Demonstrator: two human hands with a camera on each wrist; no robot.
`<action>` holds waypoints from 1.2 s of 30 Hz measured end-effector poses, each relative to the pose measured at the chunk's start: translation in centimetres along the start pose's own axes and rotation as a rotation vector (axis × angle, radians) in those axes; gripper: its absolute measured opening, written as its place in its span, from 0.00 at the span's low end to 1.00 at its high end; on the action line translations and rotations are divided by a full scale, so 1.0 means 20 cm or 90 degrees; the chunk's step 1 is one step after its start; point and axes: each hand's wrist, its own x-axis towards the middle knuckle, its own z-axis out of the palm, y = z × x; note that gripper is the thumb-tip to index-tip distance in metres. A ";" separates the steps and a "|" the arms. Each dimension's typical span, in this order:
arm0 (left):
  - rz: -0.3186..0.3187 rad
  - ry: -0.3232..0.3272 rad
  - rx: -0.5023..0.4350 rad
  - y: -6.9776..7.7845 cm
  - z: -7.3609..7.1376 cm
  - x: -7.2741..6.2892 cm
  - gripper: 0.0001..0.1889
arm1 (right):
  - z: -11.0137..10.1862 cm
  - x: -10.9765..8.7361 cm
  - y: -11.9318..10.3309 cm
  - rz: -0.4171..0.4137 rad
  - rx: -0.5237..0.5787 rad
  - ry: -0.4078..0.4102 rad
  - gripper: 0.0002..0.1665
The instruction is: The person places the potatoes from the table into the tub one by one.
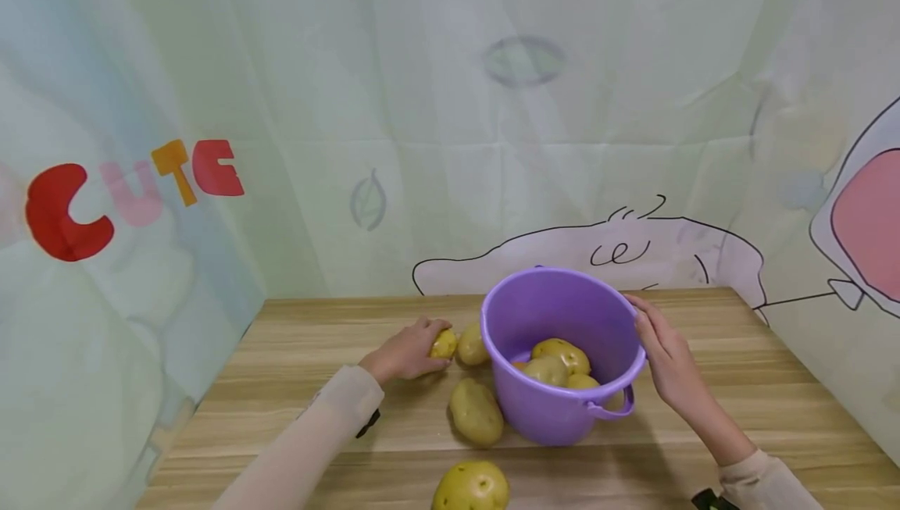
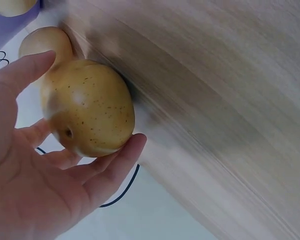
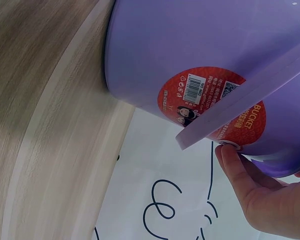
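In the head view my left hand (image 1: 413,350) curls round a yellow potato (image 1: 444,344) at the table's back, left of a purple bucket (image 1: 555,416). The left wrist view shows that speckled potato (image 2: 92,110) between thumb and fingers, with another potato (image 2: 46,42) right behind it. My right hand (image 1: 668,354) holds the bucket's right side by the rim. In the right wrist view, fingertips (image 3: 230,155) lie against the wall beside a red label (image 3: 177,95). Several potatoes (image 1: 560,355) lie inside the bucket, with a bit of orange among them.
One potato (image 1: 476,412) lies against the bucket's left front, and another potato (image 1: 471,486) sits at the near edge of the view. The wooden table (image 1: 232,408) meets a printed curtain (image 1: 436,205) at the back and sides. A purple handle (image 3: 250,95) hangs across the bucket's label.
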 end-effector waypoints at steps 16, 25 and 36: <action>0.006 0.016 0.000 -0.01 0.01 0.00 0.31 | 0.00 0.00 0.01 0.005 -0.005 0.003 0.24; 0.010 0.016 -0.007 -0.01 0.01 -0.01 0.31 | 0.00 0.00 0.01 0.004 -0.014 0.007 0.24; 0.016 0.032 -0.018 -0.02 -0.03 -0.02 0.32 | 0.00 0.00 0.00 0.013 -0.011 -0.006 0.25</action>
